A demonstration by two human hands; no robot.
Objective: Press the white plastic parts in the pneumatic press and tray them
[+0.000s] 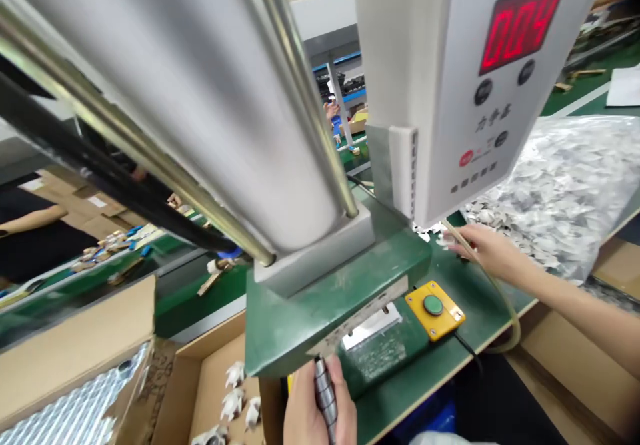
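Note:
My left hand (313, 408) is at the bottom centre, closed round a ribbed metal handle (325, 391) that points up under the green press frame (320, 298). My right hand (483, 248) reaches out to the right, its fingers pinched at the edge of a heap of small white parts (560, 185); whether it holds one is hidden. Between the two hands sits a yellow box with a green push button (434, 306). Above stands the press's grey cylinder (190, 85) and a white control box showing red digits "004" (520, 25).
A cardboard box (210, 378) at lower left holds a few white parts. Another box (75, 358) holds a ribbed silvery sheet. A green conveyor (100, 265) with loose pieces runs at left, with another person's arm (30, 219) beside it. A cable (500, 298) loops near my right wrist.

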